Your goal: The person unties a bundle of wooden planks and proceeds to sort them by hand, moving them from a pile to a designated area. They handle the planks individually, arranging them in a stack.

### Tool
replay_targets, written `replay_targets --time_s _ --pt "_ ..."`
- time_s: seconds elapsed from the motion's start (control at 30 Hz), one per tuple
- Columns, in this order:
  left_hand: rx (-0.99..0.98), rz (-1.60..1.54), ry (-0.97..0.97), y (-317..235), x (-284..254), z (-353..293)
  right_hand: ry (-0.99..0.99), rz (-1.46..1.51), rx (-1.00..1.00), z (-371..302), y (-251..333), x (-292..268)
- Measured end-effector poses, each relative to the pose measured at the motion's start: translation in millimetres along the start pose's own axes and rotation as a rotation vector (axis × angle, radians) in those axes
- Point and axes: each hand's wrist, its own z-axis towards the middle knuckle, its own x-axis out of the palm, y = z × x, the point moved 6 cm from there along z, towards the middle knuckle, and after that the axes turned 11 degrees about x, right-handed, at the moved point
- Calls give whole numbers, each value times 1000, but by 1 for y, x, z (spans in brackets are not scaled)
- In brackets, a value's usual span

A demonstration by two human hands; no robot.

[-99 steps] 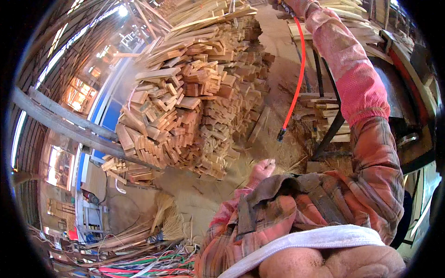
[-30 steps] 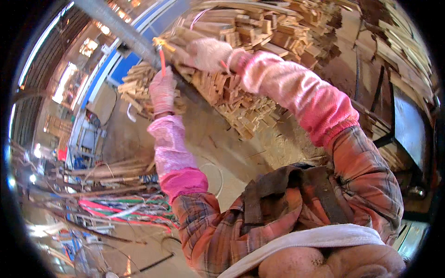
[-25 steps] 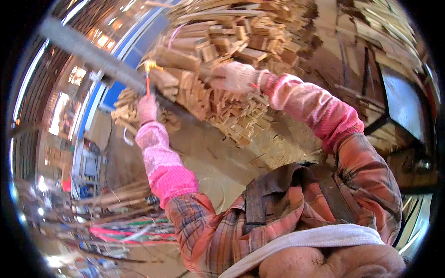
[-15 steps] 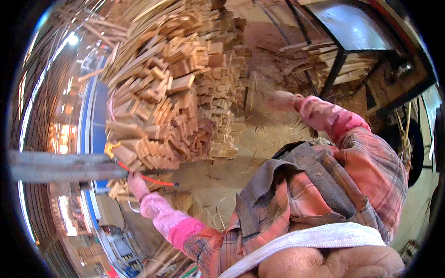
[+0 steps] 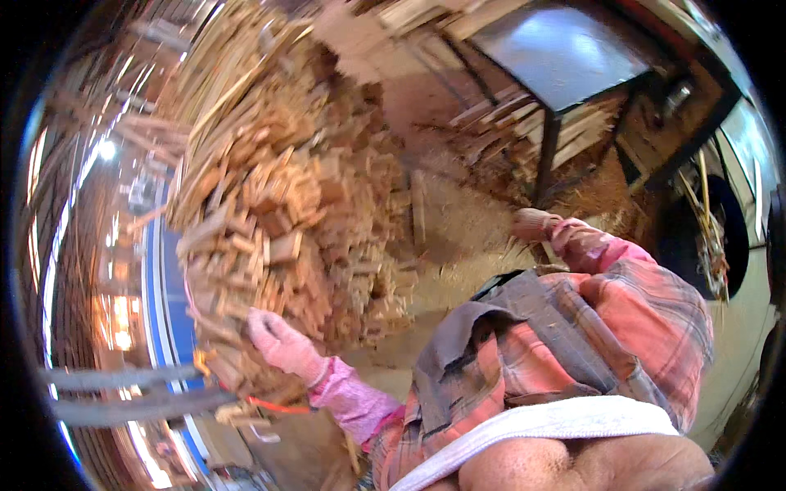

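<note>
My left hand [image 5: 278, 342], in what looks like a pale pink glove, reaches to the near left side of a big heap of short wood offcuts [image 5: 286, 196]. Its fingers are bent and closed against the pieces; what lies between them is hidden. Just below that hand runs an orange-red strap or cord [image 5: 278, 406], with a yellow part [image 5: 201, 360] at its left. My right hand [image 5: 536, 225] hangs out to the right above the dusty floor, away from the heap. Motion smears its fingers, and I see nothing clear in them.
Two grey beams [image 5: 131, 391] come in from the left, near the heap. A dark-legged table with a shiny top [image 5: 565, 57] stands at the far right, with wood strips [image 5: 565, 135] beneath. A round black opening or container [image 5: 712, 237] holds sticks at the right.
The view has swung, shifting the heap and beams lower and the table leftward. My left hand has moved from beside the beam to the offcuts. My right hand is drawn in closer.
</note>
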Motion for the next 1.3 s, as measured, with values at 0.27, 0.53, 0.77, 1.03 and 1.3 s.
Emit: replay_targets --time_s 0.27,0.53,0.77,1.03,1.3 --pt "106 -352 281 -156 159 -5 -374 638 149 -83 20 -215" --pt "384 -566 436 -244 265 38 -574 892 255 -91 -39 -298" --pt "878 -862 309 -357 349 171 -846 813 498 -93 -103 -312" --pt "641 -997 645 -308 440 244 -705 180 924 -19 -93 -337" --pt "605 -1029 919 -327 529 203 -708 117 843 -19 -81 -331"
